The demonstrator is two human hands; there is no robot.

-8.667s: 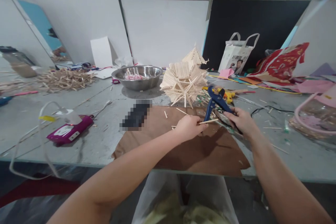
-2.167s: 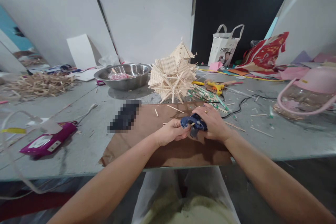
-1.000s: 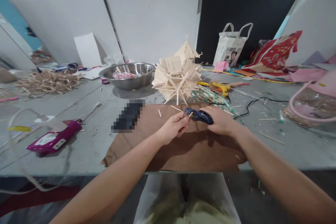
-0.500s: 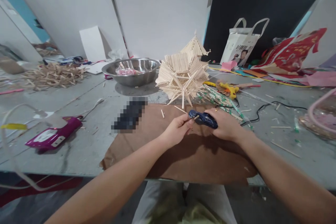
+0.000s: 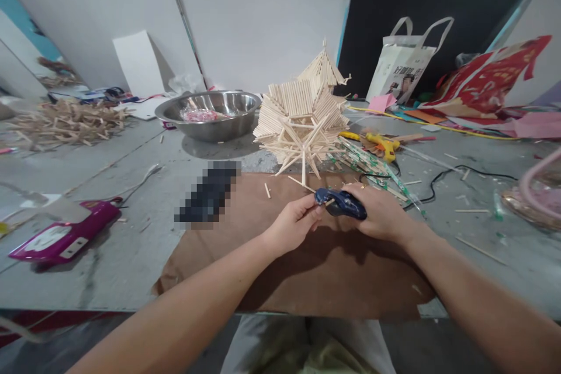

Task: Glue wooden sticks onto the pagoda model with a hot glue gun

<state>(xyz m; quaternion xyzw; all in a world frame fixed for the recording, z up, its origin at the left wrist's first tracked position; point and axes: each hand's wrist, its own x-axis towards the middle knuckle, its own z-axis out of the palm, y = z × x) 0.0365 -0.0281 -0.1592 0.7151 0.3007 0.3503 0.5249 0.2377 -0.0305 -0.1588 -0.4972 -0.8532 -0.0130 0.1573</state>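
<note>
My right hand (image 5: 377,209) is wrapped around a dark blue hand tool (image 5: 348,204), whose exact kind I cannot make out. A short wooden stick (image 5: 329,203) shows at the tool's near end. Against that end my left hand (image 5: 294,225) is closed, thumb and fingers pinched on the stick; its far part is hidden by the fingers. Both hands hover over a sheet of brown paper (image 5: 210,274). Just beyond them stands a model built of pale wooden sticks (image 5: 302,102), with a pointed roof at the back. A loose stick (image 5: 267,190) lies on the paper.
A steel bowl (image 5: 245,124) stands behind to the left, near a heap of sticks (image 5: 65,123). A purple power strip (image 5: 65,239) is at the left. Right of the model lie a yellow glue gun (image 5: 388,147), wrapped sticks (image 5: 372,166) and a black cable (image 5: 433,187).
My view has shifted slightly, so the left-hand things sit farther left. Both hands keep their hold on the tool and stick, with only a small movement of the fingers.
</note>
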